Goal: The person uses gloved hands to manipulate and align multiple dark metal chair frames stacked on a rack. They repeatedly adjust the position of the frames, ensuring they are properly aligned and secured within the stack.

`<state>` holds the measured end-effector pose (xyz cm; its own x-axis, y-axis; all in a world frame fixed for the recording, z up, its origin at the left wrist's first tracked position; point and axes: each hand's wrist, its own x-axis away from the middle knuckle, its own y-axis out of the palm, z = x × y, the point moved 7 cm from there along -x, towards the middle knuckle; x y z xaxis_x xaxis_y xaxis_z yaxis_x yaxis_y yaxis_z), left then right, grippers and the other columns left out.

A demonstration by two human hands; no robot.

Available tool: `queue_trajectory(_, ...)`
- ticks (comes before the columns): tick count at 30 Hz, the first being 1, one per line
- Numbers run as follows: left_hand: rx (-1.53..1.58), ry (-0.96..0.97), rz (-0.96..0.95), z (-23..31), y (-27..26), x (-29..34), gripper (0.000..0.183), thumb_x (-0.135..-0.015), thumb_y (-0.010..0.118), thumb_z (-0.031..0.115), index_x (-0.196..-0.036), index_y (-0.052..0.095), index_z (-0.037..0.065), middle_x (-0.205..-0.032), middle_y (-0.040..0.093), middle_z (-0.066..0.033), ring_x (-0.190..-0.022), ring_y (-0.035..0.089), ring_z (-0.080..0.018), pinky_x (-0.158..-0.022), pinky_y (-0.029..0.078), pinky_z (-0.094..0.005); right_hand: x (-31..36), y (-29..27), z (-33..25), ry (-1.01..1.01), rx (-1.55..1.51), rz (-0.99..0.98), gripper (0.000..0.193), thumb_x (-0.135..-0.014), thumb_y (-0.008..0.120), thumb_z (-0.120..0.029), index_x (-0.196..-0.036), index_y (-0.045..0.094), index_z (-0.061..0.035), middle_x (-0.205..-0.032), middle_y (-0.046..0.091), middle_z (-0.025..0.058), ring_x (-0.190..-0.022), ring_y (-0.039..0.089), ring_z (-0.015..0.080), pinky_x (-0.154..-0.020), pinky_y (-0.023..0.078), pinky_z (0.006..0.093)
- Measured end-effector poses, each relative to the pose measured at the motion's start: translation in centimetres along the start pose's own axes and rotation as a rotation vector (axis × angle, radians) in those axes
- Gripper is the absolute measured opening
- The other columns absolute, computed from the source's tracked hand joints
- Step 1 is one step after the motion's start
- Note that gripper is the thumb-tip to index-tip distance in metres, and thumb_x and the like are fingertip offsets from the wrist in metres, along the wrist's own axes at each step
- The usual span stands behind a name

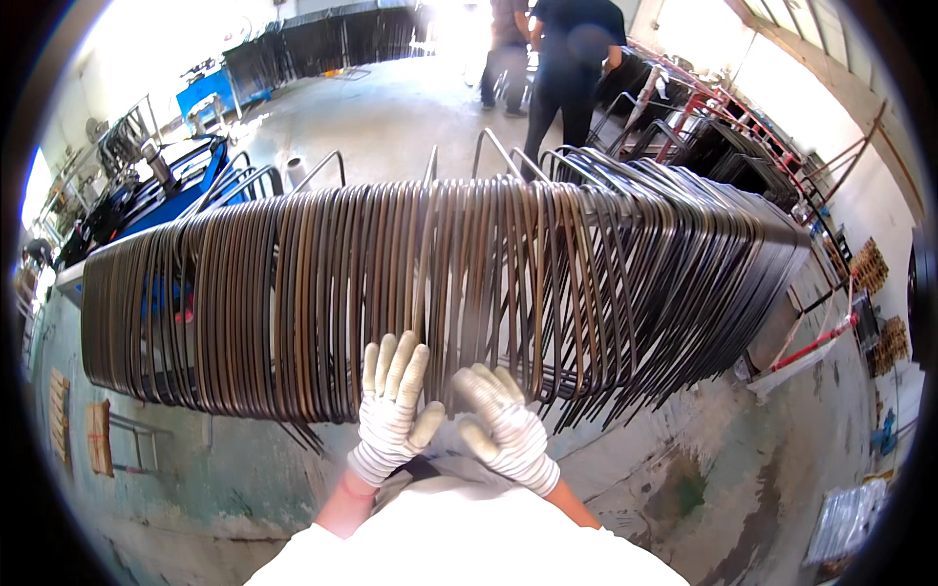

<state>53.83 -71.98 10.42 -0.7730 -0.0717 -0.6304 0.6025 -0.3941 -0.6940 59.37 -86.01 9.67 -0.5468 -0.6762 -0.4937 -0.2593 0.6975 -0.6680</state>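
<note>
A long row of bent metal tubes, brown and dark, hangs side by side across the view in front of me. At the row's near lower edge, my left hand in a pale striped work glove has its fingers stretched upward and its thumb out. Its fingertips overlap the tubes; whether they touch cannot be told. My right hand, gloved the same way, is just to its right, fingers slightly bent and a little blurred, thumb apart. Neither hand holds anything. Some tubes near the middle look smeared.
Beyond the row, two people stand on the pale floor. A blue workbench is at the left, and red metal racking at the far right. A small wooden-topped stool stands at the lower left.
</note>
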Motion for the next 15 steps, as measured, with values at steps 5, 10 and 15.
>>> queue_trajectory(5,1.579,-0.227,-0.212,5.3,-3.0,-2.6,0.064,-0.094,0.053,0.042,-0.135,0.044,-0.006,-0.137,0.047,-0.0195,-0.129,0.043,-0.0305,-0.109,0.029,-0.0417,0.0,-1.2,-0.1,0.169,-0.807,0.236,0.053,-0.091,0.055,-0.021,-0.137,0.044,0.0027,-0.134,0.051,0.0181,-0.124,0.05,0.0292,-0.108,0.035,0.0392)
queue_trajectory(10,2.27,-0.316,-0.236,7.9,2.3,-2.7,0.053,-0.096,0.052,0.025,-0.141,0.039,-0.001,-0.139,0.047,-0.0126,-0.131,0.043,-0.0198,-0.112,0.03,-0.033,-1.2,-1.8,0.9,0.405,-1.165,0.343,0.057,-0.098,0.045,-0.044,-0.13,0.049,0.0027,-0.117,0.06,0.016,-0.109,0.057,0.0257,-0.097,0.045,0.0365)
queue_trajectory(15,2.418,-0.297,-0.259,8.5,2.9,-2.3,0.049,-0.097,0.049,0.027,-0.139,0.043,0.003,-0.142,0.045,-0.0065,-0.133,0.038,-0.0165,-0.113,0.026,-0.0302,-1.6,-1.4,4.8,0.49,-1.497,0.394,0.047,-0.094,0.057,-0.039,-0.119,0.055,0.0009,-0.104,0.061,0.0109,-0.097,0.059,0.0249,-0.089,0.05,0.0389)
